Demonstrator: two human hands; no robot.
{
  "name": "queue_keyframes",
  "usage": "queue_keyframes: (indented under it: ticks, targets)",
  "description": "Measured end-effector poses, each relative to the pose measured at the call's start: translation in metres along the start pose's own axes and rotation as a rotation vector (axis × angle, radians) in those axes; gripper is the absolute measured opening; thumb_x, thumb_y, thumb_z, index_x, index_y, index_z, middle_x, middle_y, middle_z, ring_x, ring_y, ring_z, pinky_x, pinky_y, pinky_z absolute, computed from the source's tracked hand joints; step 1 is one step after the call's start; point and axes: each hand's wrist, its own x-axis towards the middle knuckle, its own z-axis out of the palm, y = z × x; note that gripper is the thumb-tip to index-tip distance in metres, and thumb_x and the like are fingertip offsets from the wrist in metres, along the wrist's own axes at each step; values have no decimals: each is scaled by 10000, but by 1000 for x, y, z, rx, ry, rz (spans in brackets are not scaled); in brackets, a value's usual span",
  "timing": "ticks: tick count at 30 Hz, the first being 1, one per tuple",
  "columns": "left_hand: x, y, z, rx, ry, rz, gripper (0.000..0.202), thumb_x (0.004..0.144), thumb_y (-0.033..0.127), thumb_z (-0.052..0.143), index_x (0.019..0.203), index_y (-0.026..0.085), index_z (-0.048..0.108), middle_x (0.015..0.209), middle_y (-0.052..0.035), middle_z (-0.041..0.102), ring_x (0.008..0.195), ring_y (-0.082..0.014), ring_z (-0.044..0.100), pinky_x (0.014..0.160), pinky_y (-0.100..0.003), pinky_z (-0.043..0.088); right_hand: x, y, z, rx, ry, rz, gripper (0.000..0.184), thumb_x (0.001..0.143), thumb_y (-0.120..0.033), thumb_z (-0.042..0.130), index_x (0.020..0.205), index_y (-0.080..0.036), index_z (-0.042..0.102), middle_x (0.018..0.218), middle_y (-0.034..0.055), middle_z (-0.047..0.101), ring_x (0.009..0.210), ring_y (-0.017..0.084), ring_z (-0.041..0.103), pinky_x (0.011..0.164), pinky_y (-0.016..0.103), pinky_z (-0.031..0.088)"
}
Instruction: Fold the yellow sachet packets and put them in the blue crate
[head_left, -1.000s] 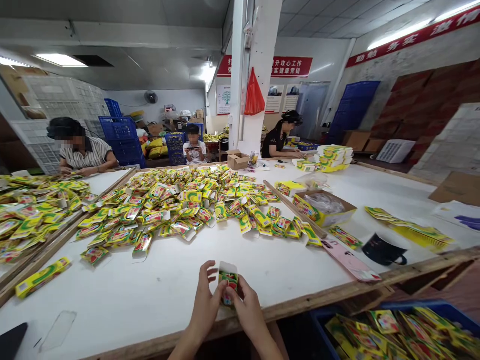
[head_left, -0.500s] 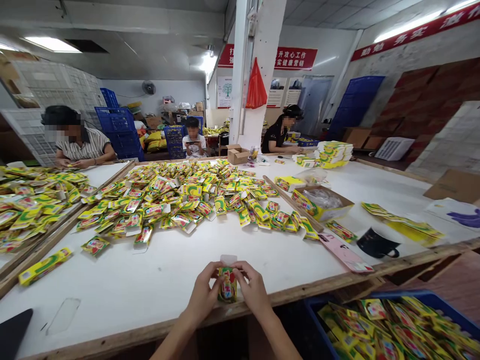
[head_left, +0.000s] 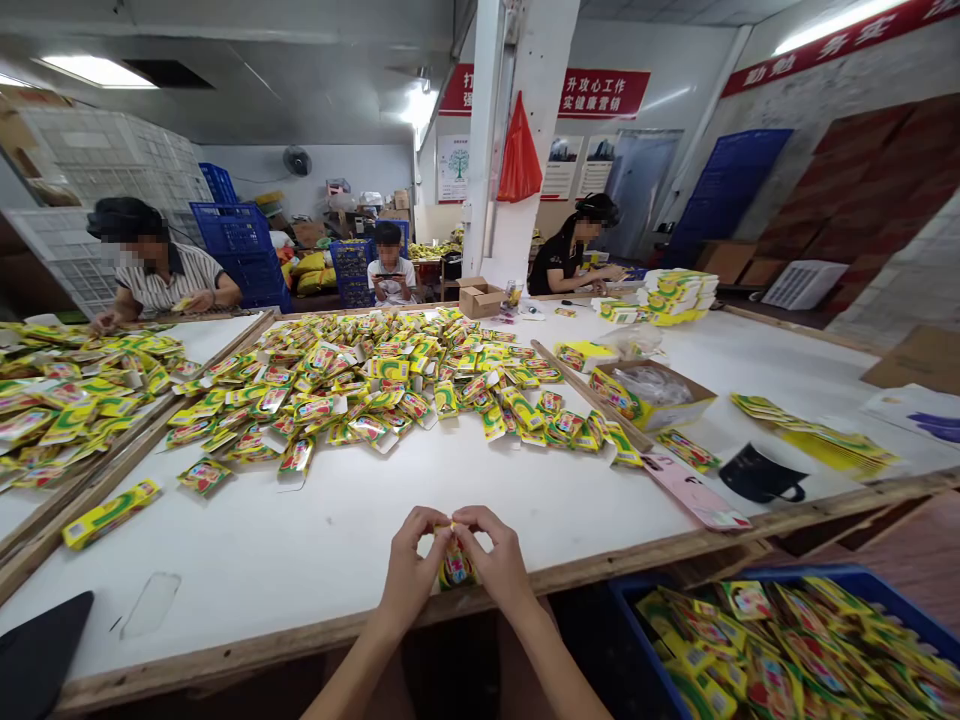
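Observation:
A small yellow-and-green printed box [head_left: 456,568] stands at the table's front edge between my two hands. My left hand [head_left: 411,560] pinches its top end from the left, thumb and fingertips closed on it. From the right, my right hand [head_left: 495,555] grips the same top end, and the two hands' fingertips meet there. The white flap at the top is hidden behind my fingers. Beyond my hands spreads a large heap of similar small boxes [head_left: 390,370], several with white flaps sticking out.
A blue crate [head_left: 630,630] full of boxes sits at the lower right. A pink phone [head_left: 694,490], a black mug [head_left: 757,475] and an open carton [head_left: 667,400] stand right. A long yellow box [head_left: 112,513] and a dark flat object [head_left: 45,640] lie left. Co-workers sit beyond.
My fingertips have come together over the box's top, and the white flap that stood up there no longer shows. The view has shifted slightly. A person at the left has spread their hands apart.

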Motion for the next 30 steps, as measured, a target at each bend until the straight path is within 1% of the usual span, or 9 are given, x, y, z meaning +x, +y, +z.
queue_keyframes:
  ticks: [2, 7, 13, 15, 17, 19, 21, 27, 30]
  targets:
    - [-1, 1, 2, -4, 12, -22, 167, 854, 330, 552, 875, 190, 641, 855, -43, 645, 825, -187, 613, 747, -305, 495, 2, 0, 2, -19, 9, 20, 163, 868, -309, 565, 864, -197, 683, 878, 57, 694, 824, 192, 648, 735, 296, 527]
    - [4, -1, 8, -15, 73, -84, 168, 850, 326, 550, 833, 182, 635, 785, -26, 645, 741, -169, 601, 697, -286, 474, 10, -2, 2, -65, 10, 95, 219, 865, -370, 559, 816, -185, 666, 758, 46, 694, 703, 188, 638, 674, 292, 510]
    - [9, 1, 9, -46, 66, -155, 198, 855, 352, 549, 806, 174, 620, 739, -14, 638, 662, -151, 571, 643, -265, 447, 15, -3, 2, -67, -1, 147, 244, 870, -392, 540, 806, -183, 647, 736, 38, 679, 672, 182, 615, 646, 280, 490]
    - [8, 0, 7, -54, 55, -156, 202, 862, 353, 544, 809, 174, 620, 740, -14, 638, 676, -153, 574, 654, -267, 448, 14, -2, 2, -64, -9, 152, 252, 867, -403, 542, 788, -185, 641, 722, 32, 672, 666, 180, 610, 646, 278, 485]
    - [6, -1, 5, -65, 39, -139, 202, 870, 352, 539, 827, 176, 629, 774, -21, 645, 732, -163, 590, 698, -276, 458, 10, 0, 2, -31, -29, 152, 258, 866, -414, 545, 788, -188, 641, 736, 32, 673, 698, 184, 620, 673, 281, 491]
    - [3, -3, 2, -68, 12, -113, 194, 868, 348, 549, 850, 180, 643, 827, -29, 654, 806, -175, 604, 751, -286, 462, 5, 2, 2, 43, -55, 159, 242, 864, -417, 556, 832, -192, 642, 803, 38, 684, 762, 192, 639, 718, 287, 502]
    - [2, -3, -1, -62, -14, -100, 182, 862, 341, 560, 858, 183, 651, 852, -32, 660, 836, -179, 609, 769, -288, 462, 0, 5, 2, 123, -69, 174, 217, 855, -406, 578, 886, -198, 630, 874, 44, 686, 811, 197, 649, 749, 294, 510]
    - [14, -1, 3, 48, 4, -115, 135, 841, 281, 560, 799, 171, 626, 741, -11, 641, 676, -146, 573, 649, -257, 441, -2, 9, 6, 167, -24, 206, 187, 853, -374, 586, 921, -201, 590, 847, 35, 660, 773, 186, 635, 716, 282, 512]
    - [19, 0, 3, 72, -24, -96, 126, 832, 265, 563, 771, 168, 615, 718, -5, 624, 654, -137, 551, 634, -248, 433, -3, 11, 7, 172, -14, 202, 191, 861, -369, 574, 950, -200, 581, 868, 41, 664, 783, 187, 637, 722, 283, 512]
